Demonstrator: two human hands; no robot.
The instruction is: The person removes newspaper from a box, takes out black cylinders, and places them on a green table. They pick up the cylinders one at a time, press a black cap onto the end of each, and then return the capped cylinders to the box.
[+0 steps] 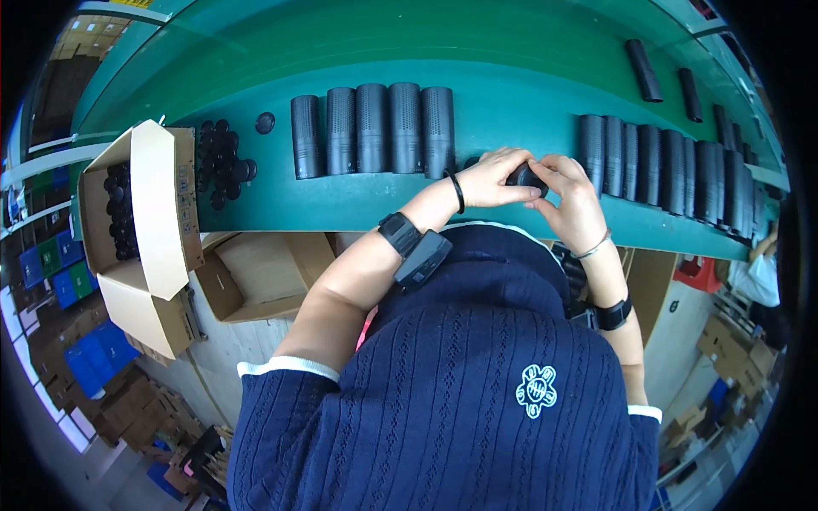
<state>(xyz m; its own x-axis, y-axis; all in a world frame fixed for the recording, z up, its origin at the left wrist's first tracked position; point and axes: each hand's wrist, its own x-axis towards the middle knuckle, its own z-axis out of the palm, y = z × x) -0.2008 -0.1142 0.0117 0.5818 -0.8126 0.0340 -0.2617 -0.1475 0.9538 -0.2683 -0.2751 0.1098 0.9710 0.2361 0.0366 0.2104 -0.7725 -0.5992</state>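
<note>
My left hand (497, 180) and my right hand (573, 200) meet at the near edge of the green bench, both closed on a black round-ended cylinder (527, 179). Its dark end shows between my thumbs and fingers; my hands hide most of the rest. Left of them, several upright-looking black perforated cylinders (372, 128) form a row, the closest one beside my left wrist. On the right, a longer row of black cylinders (649, 166) begins just past my right hand.
Loose black caps (223, 162) are heaped at the bench's left end, with one cap (265, 123) apart. An open carton (162, 213) there holds more caps. Below the bench edge sits another open box (264, 272). Two cylinders (643, 71) lie on the far right. Another person's arm (764, 245) shows at far right.
</note>
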